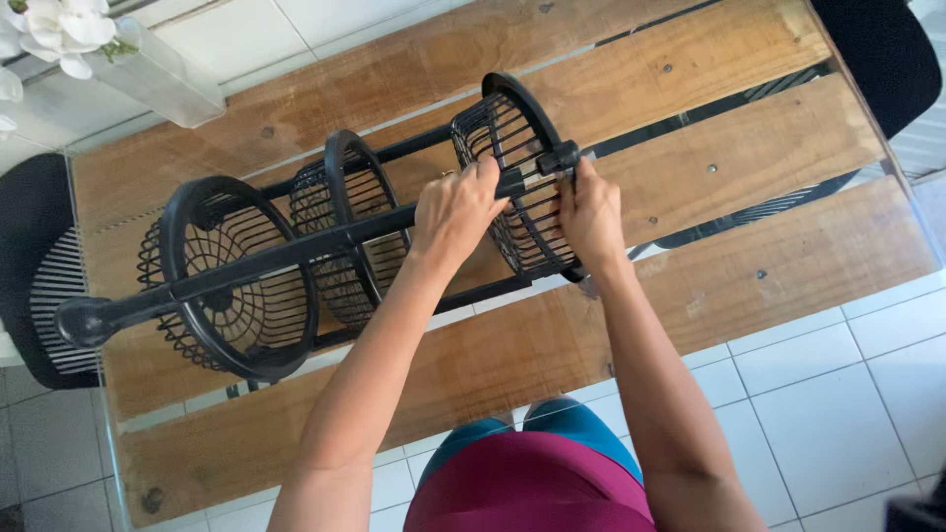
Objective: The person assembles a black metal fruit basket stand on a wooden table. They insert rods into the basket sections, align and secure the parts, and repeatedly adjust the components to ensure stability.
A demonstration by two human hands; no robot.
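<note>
A black three-tier wire basket rack [246,266] lies on its side on a glass-topped wooden plank table [749,167]. Its three round baskets are joined by black poles. My left hand [455,209] grips the upper pole beside the rightmost basket [512,138]. My right hand [589,212] pinches the small black connector [558,158] at that pole's end, against the basket's rim. The other pole end carries a round foot [84,320] at the far left.
A clear rectangular vase [163,74] with white flowers [59,30] stands at the table's far left corner. Black chairs sit at the left [39,266] and top right [882,49]. White tiled floor [838,414] lies below me.
</note>
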